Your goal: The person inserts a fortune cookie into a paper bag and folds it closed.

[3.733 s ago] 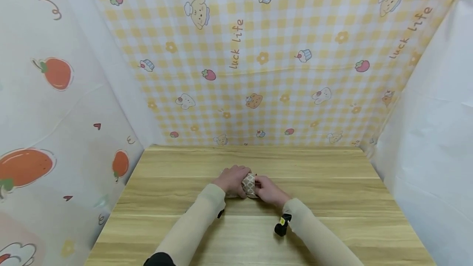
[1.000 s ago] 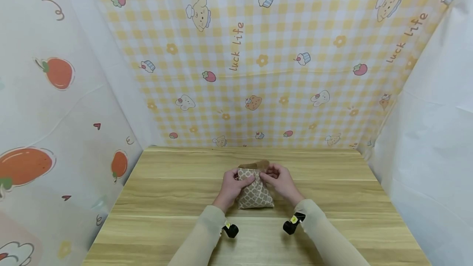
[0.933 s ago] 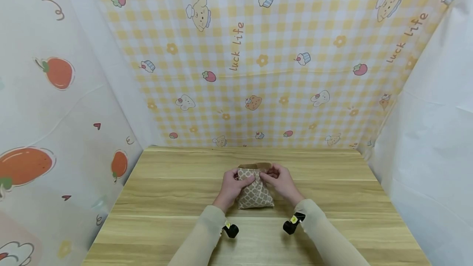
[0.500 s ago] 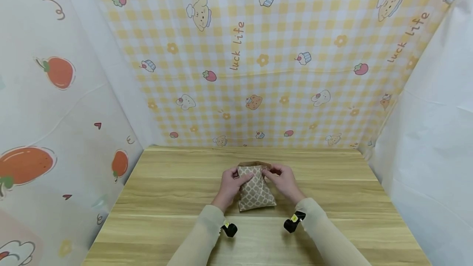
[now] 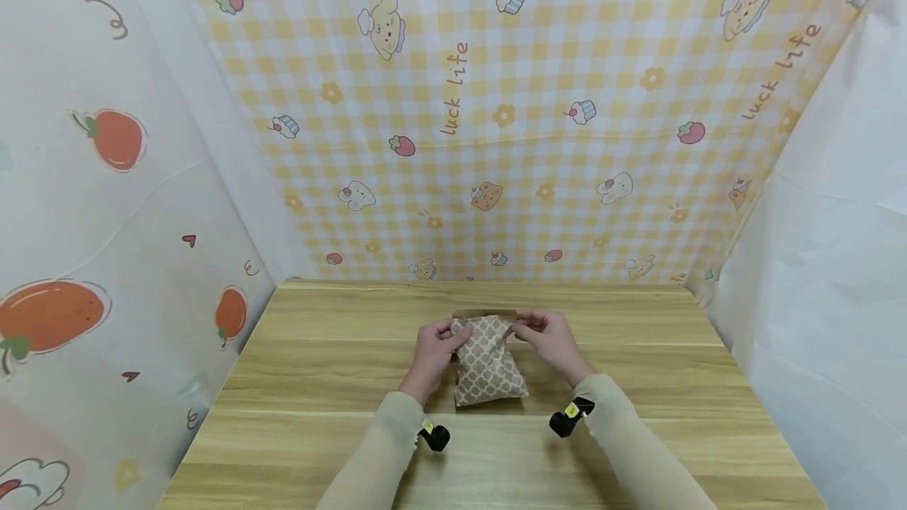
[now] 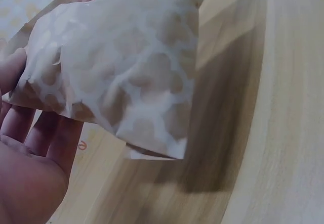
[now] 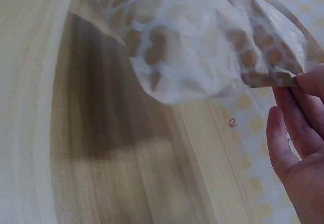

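Observation:
A brown paper bag (image 5: 489, 364) with a white lattice print is held up between my hands, its mouth at the far end and its base toward me. My left hand (image 5: 434, 351) pinches the left upper corner, thumb on the printed face and fingers behind, as the left wrist view shows. At the right upper corner my right hand (image 5: 556, 341) pinches the edge between thumb and fingers. A plain brown strip of the back side (image 5: 485, 312) shows above the printed front. The bag looks bulged and creased; whatever is inside is hidden.
The wood-grain table (image 5: 319, 384) lies under both arms. A yellow checked curtain (image 5: 453, 179) stands behind it, with white sheeting on the left and right. Small black cameras (image 5: 434, 437) hang at both wrists, and the bag casts a shadow on the table.
Earlier the bag was bunched under both hands; it then opened out, lying lengthwise toward me. Over the last second both hands moved slightly apart, and the brown strip at the mouth became straighter and flatter.

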Tool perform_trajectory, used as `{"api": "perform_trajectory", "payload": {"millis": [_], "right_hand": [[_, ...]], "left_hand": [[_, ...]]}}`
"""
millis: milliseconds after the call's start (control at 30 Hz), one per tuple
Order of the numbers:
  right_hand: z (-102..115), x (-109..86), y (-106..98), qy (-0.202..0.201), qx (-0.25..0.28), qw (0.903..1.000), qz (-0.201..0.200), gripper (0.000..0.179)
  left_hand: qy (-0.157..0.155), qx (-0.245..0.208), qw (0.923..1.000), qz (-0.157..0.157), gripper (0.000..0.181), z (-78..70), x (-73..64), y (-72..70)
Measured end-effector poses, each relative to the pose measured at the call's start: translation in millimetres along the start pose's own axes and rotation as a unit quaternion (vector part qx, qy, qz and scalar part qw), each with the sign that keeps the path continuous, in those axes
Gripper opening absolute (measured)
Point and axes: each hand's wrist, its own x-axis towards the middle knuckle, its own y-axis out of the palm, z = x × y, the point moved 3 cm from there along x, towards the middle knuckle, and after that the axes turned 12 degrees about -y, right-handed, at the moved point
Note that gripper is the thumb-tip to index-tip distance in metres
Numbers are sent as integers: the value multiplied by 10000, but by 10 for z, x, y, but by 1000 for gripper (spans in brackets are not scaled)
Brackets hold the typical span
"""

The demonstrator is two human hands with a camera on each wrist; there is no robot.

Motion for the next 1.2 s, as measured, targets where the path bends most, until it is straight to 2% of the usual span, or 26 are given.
{"api": "perform_trajectory", "payload": {"millis": [100,267,533,700,833,1200], "right_hand": [[1,1,-3,165,268,9995,2,32],[29,-5,51,135,711,9973,124,31],[-19,-5,62,217,426,9987,-174,26],[20,12,30,194,365,9991,-92,26],[73,12,11,202,476,9987,38,27],[84,14,-18,-22,987,9945,339,24]], "left_hand": [[-8,-32,10000,-31,25,-8,-8,-9],[42,8,10000,-39,23,-20,-28,13],[13,-34,9999,-100,17,-1,-36,15],[33,-106,9998,-167,22,-13,-41,-7],[63,-185,9998,-68,24,-20,-34,-32],[149,43,9994,302,22,-42,-14,-108]]}}
